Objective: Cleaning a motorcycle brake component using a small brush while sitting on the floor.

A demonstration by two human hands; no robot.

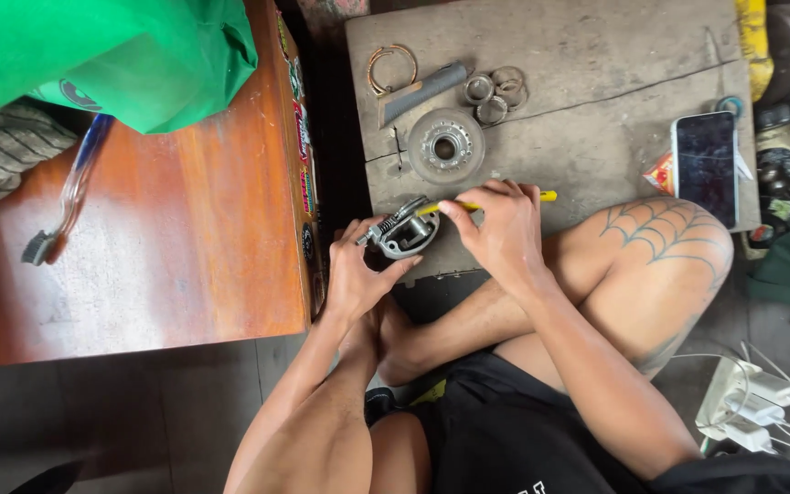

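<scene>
My left hand (358, 274) grips a small grey metal mechanical part with a spring (404, 230) at the near edge of a grey wooden board (596, 91). My right hand (503, 224) holds a yellow-handled tool (546, 196), its tip pressed into the metal part. Just beyond lies a round metal disc with a toothed centre (447, 145). Several metal rings (496, 91), a curved clip (389, 66) and a grey flat blade-like tool (422, 91) rest farther back on the board.
A phone (706, 166) lies on the board's right side beside a small packet (659, 174). A brown wooden table (185, 229) stands left, carrying a green bag (93, 55), rope (2, 151) and a brush (61, 215). White chargers (752, 402) sit at the lower right.
</scene>
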